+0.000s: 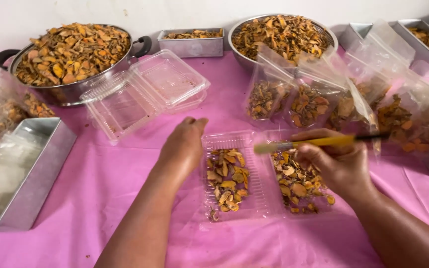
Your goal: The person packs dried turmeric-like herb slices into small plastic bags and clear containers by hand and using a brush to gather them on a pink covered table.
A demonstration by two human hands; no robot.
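Observation:
An open clear plastic clamshell box [259,191] lies flat on the pink tablecloth, both halves holding orange-brown dried slices [227,181]. My left hand [182,146] rests at the box's left edge, fingers together, holding nothing I can see. My right hand [336,161] hovers over the right half and grips a yellow-handled brush [319,142], held level with its pale tip pointing left above the box's middle.
A pot [70,54] and a metal bowl [281,34] heaped with dried slices stand at the back. An empty open clamshell box [145,94] lies behind my left hand. Filled clear bags [314,101] stand at right, metal trays [23,173] at left and back.

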